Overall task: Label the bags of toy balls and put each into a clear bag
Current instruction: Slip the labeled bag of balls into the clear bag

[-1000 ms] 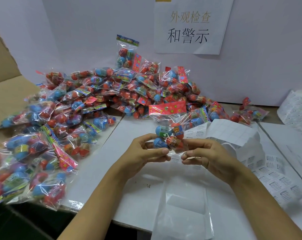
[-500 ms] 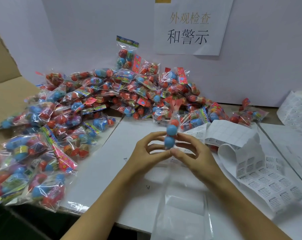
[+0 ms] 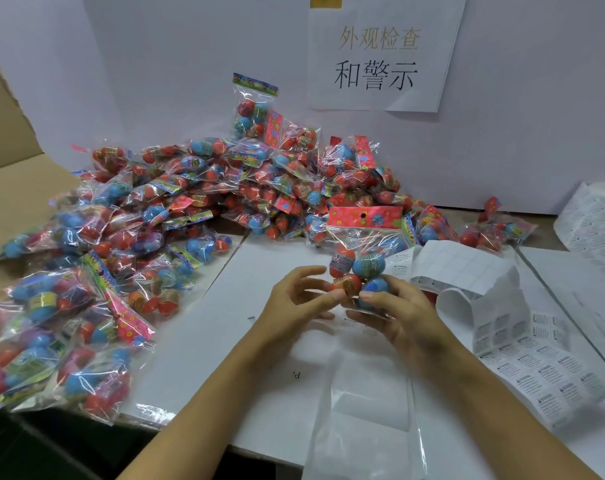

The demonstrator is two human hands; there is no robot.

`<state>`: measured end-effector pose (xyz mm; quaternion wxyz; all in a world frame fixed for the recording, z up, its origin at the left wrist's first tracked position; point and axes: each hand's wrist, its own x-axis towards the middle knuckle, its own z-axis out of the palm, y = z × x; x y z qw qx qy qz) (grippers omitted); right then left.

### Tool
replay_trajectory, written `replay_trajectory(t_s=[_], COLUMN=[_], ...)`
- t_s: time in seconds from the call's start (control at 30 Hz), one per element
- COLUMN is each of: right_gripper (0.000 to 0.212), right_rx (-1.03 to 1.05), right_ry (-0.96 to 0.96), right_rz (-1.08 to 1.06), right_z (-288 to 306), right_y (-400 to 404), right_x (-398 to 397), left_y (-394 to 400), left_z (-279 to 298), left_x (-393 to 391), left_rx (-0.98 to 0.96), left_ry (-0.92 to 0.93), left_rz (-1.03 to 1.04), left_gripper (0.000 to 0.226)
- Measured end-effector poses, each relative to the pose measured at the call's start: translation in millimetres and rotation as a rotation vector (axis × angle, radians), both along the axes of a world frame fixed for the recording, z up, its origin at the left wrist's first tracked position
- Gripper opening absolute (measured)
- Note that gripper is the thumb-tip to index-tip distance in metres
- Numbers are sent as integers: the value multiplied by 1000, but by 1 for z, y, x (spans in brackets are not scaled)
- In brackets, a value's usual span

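Fingers: both hands are curled around one bag of toy balls (image 3: 358, 268), held up just above the table in the middle of the view
Left hand (image 3: 296, 304): thumb and fingertips pinching the lower left of the bag, right at the red ball near the bottom
Right hand (image 3: 396, 315): fingers wrapped round the lower right, thumb pressed on the blue ball
Bag look: crinkly clear plastic, pink-red header card (image 3: 365, 218) on top with flower prints and a punched hang hole, standing upright
Balls inside: four egg-ish balls that I can count, two red-orange and two blue, each with a printed band around it; the top left red one has a small white sticker-like patch, can't read it
Pile (image 3: 176, 220): a big heap of the same kind of bags spread across the back and left of the table, one propped upright against the white wall
Clear bag (image 3: 363, 410): flat, see-through, lying on the table right below the hands, near the front edge
Label sheets (image 3: 543, 368): long strip of small printed warning labels curling over on the right, print too tiny to make out
Label roll (image 3: 595, 216): far right edge, partly cut off
Sign (image 3: 380, 53): white paper on the wall with Chinese characters
Cardboard (image 3: 13, 188): brown box flap at the far left, some bags lying on it
Table (image 3: 259, 258): covered in white sheets
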<state>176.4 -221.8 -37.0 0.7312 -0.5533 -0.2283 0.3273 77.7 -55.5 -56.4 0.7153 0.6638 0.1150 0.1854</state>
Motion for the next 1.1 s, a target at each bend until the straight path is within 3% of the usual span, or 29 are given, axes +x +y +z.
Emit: replay_trajectory(t_s=[0.1,0.37,0.6,0.73,1.1], right_gripper=[25,40,40,44,39], right_rx=[-28,-239,-214,-239,-177], right_ry=[-51,-375,-401,-411,-263], right_rz=[29,-42,10,42,277], right_z=[-1,-5,-1,2,10], right_y=[-1,-3,-9,-12,-23], right_x=[-1,-2,2,7,19], left_y=[-2,1,3,5,10], left_z=[-1,1,3,5,11], left_x=[0,-2,-4,-5,-9], left_rx=[-1,30,33,41,6], left_ry=[-40,-39,-38,-17,3], left_rz=[-83,-86,-103,-122,-194], left_gripper=[42,45,41,51,33])
